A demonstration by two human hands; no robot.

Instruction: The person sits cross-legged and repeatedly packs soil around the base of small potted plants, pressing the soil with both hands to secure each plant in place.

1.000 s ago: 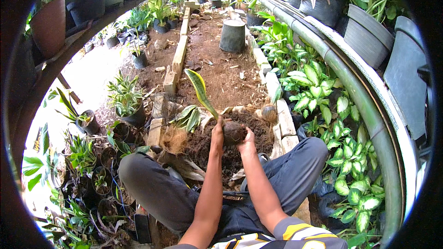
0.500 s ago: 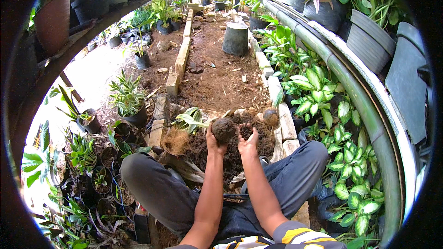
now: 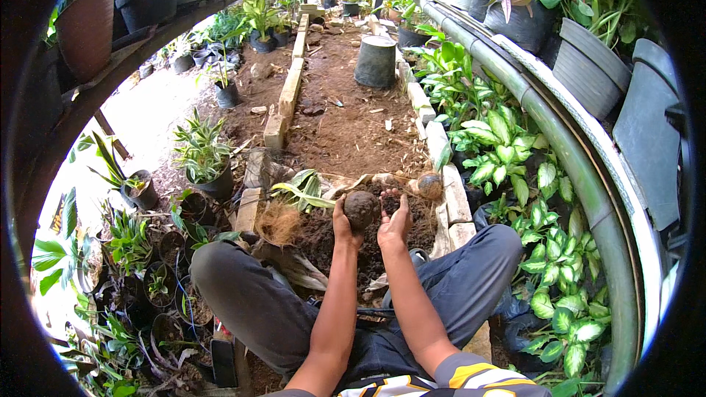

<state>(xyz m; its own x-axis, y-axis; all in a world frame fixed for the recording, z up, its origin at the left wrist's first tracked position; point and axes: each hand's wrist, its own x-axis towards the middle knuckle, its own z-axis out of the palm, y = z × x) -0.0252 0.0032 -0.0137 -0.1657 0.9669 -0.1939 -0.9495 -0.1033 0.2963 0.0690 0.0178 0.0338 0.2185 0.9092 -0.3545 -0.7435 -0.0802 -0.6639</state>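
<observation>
Two hands up over the soil pile (image 3: pixel 323 239): your left hand (image 3: pixel 343 215) has fingers curled around a soil ball (image 3: pixel 360 208), gripping it. Right hand (image 3: pixel 395 222) sits just right of it, fingers loosely spread, holding nothing.

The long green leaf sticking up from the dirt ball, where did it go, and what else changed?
The round brown soil ball no longer shows the tall green leaf that stood on it a second ago. The left hand keeps holding it, turned a little, while the right hand has opened beside it. The soil pile, the second small ball and the grey pot stayed put.
</observation>
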